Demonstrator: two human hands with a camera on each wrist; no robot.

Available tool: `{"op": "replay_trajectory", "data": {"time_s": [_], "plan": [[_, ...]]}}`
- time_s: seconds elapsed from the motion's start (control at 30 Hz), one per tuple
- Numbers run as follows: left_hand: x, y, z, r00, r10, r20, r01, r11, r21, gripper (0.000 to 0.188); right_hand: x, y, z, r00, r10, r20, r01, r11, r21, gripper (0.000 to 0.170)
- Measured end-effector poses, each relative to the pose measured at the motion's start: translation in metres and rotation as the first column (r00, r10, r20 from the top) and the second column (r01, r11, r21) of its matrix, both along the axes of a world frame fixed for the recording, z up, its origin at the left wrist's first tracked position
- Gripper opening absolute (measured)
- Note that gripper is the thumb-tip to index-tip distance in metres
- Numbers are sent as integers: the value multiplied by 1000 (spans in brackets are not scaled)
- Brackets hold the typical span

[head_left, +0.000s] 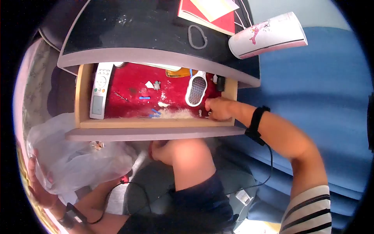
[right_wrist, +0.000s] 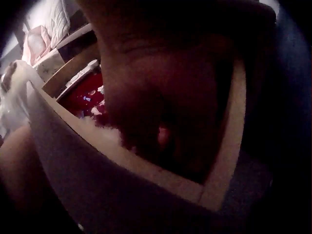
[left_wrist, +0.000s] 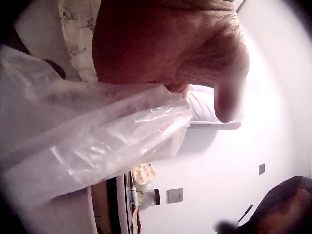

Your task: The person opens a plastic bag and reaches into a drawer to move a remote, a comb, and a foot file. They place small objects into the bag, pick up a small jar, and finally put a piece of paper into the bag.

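At the front right corner of the open drawer [head_left: 105, 123], my right hand [head_left: 222, 109] reaches down inside with bent fingers. Small pale bits lie by its fingertips; I cannot tell whether it pinches one. The right wrist view is dark around that hand [right_wrist: 156, 97]. Far left, my left hand [head_left: 41, 187] is at the side of a translucent plastic bag [head_left: 78, 163]. The left wrist view has its thumb apart from the bag [left_wrist: 112, 136], the fingers mostly hidden behind the plastic. Dust [head_left: 173, 114], blue plastic pieces [head_left: 144, 98] and white scraps [head_left: 163, 104] litter the red drawer bottom.
A white remote control [head_left: 100, 87] lies along the drawer's left wall, and a white-framed oval grater [head_left: 196, 90] lies near the right. On the dark top are a red book [head_left: 202, 24], a grey hair tie [head_left: 197, 37] and a printed white cylinder [head_left: 269, 35].
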State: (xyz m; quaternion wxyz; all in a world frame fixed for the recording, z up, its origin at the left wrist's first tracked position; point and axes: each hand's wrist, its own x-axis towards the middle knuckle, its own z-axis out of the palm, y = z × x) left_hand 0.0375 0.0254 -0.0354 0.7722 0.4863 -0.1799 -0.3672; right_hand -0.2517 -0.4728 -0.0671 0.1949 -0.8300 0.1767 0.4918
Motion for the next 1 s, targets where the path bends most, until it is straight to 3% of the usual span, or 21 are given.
{"op": "replay_trajectory", "data": {"time_s": [0.17, 0.3, 0.4, 0.43, 0.5, 0.63, 0.7, 0.83, 0.93, 1.0], "plan": [[-7, -5, 3, 999, 42, -13, -42, 999, 26, 70, -16, -4, -26, 988, -134, 76, 127, 987, 95, 27], [-8, -3, 2, 996, 92, -6, -92, 996, 2, 71, -4, 8, -7, 981, 121, 152, -116, 992, -40, 16], [-9, -11, 4, 999, 28, 25, -28, 1000, -2, 72, 3, 8, -9, 903, 342, 259, -325, 940, -106, 16], [-9, -12, 6, 999, -10, 37, 10, 1000, -4, 73, 6, 9, -10, 881, 415, 226, -399, 910, -115, 16], [-10, -10, 5, 998, 59, -6, -59, 998, 7, 73, 9, 12, -16, 820, 551, 156, -538, 834, -120, 17], [-13, -8, 7, 982, 187, -37, -188, 982, -6, 72, 4, 14, -18, 758, 615, 217, -599, 788, -143, 15], [-9, -5, 6, 994, 106, -32, -106, 994, -10, 71, 7, 16, -21, 744, 644, 179, -630, 765, -136, 14], [-9, -9, 10, 996, 84, -30, -84, 996, -15, 70, 14, 21, -11, 810, 562, 164, -545, 826, -140, 12], [-11, -16, 13, 997, 62, 56, -62, 998, -10, 68, 18, 21, 15, 880, 403, 250, -379, 915, -138, 12], [-12, -19, 18, 997, 23, 78, -22, 999, -25, 67, 27, 31, 33, 858, 297, 419, -253, 955, -157, 14]]}}
